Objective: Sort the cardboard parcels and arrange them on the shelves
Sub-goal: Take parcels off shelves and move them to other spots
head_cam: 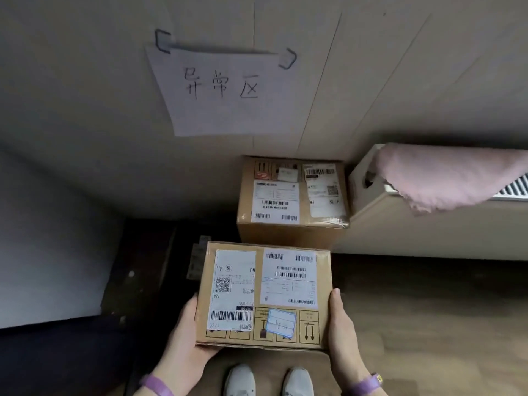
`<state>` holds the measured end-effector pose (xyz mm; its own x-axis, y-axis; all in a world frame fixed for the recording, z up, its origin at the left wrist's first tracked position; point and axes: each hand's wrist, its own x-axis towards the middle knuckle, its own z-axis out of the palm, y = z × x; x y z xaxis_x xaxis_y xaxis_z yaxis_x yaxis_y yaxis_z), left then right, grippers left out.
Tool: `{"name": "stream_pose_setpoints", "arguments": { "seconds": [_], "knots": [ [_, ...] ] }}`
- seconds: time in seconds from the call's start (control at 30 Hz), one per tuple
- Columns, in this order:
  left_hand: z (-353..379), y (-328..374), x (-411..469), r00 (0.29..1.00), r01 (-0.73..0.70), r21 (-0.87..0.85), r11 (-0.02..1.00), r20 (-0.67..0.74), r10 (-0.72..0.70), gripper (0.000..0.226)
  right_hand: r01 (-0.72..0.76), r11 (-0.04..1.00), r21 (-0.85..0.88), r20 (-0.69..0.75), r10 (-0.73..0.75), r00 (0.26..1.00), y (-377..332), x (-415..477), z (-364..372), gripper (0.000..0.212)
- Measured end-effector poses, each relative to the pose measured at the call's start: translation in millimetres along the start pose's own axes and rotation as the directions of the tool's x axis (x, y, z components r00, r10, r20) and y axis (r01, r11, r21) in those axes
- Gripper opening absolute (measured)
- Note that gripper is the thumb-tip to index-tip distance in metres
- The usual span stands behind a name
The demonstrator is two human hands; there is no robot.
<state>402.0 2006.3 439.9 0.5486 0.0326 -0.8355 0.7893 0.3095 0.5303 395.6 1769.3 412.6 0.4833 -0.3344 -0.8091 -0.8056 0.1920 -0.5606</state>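
A cardboard parcel with white shipping labels on its top is held up between both my hands, above the floor. My left hand grips its left side and lower left corner, thumb along the side. My right hand presses against its right side with the thumb up along the edge; the fingers are hidden under the box. A second labelled cardboard parcel sits on the floor against the wall, just beyond the held one.
A handwritten paper sign hangs on the wall above the far parcel. A radiator draped with a pink cloth stands at the right. Dark furniture fills the left. My white shoes stand on wooden floor.
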Motion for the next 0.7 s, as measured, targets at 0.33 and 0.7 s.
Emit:
{"name": "stream_pose_setpoints", "arguments": {
  "seconds": [0.33,0.7],
  "knots": [
    [-4.4,-71.7,122.2,0.99,0.142,-0.091,0.986,-0.003,-0.143,0.034,-0.058,0.997,-0.051,0.012,0.058,0.998,73.6,105.1,12.3,0.061],
    [-12.6,-110.9,152.7,0.966,0.149,0.005,0.989,-0.213,-0.145,0.035,0.027,0.978,-0.205,-0.029,-0.034,0.999,101.8,130.9,11.1,0.054]
  ]
}}
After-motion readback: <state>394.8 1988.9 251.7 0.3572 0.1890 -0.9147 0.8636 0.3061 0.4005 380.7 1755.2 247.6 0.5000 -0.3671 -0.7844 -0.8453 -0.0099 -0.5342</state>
